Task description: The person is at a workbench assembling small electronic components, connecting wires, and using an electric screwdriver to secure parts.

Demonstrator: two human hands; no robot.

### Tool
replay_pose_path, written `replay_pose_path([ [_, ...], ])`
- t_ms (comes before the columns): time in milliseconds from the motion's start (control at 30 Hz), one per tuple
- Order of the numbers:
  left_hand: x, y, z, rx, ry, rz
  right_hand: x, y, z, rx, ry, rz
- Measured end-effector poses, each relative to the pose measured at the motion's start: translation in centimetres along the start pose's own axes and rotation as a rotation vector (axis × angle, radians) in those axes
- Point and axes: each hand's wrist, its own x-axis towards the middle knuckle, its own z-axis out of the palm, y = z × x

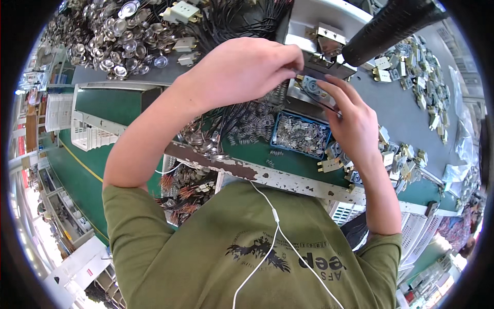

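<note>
A small grey-blue component (311, 84) with brass-coloured terminals lies at the metal block (303, 101) in front of me. My left hand (252, 69) reaches over from the left, its thumb and fingers pinched together beside the terminals. Whatever is between those fingertips is hidden. My right hand (355, 118) has its fingertips on the component's right side, with the fingers bent around it. A dark wire (323, 103) runs from the component toward the right thumb. Just beyond stands a metal fixture (329, 44) beneath a thick black cylinder (391, 31).
Nearby sits a blue tray (278, 135) of small metal pieces, beside loose springs (252, 126). Metal discs (121, 41) are heaped far left, near black wires (242, 26). Grey-blue assemblies (422, 87) spread on the right. The worn bench edge (257, 174) crosses before me.
</note>
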Motion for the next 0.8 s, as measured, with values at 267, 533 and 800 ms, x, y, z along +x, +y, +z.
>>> replay_pose_path([
  [267, 0.3, -0.3, 0.2, -0.014, 0.096, 0.097, 1.9, 1.8, -0.2, -0.137, -0.120, -0.098],
  [533, 2.2, 0.4, 2.6, -0.073, 0.128, 0.121, -1.9, -0.3, -1.2, 0.680, -0.458, 0.470],
  [800, 3.7, -0.1, 4.8, 0.041, -0.017, 0.144, -3.0, -0.5, -0.2, 0.578, -0.258, 0.316],
])
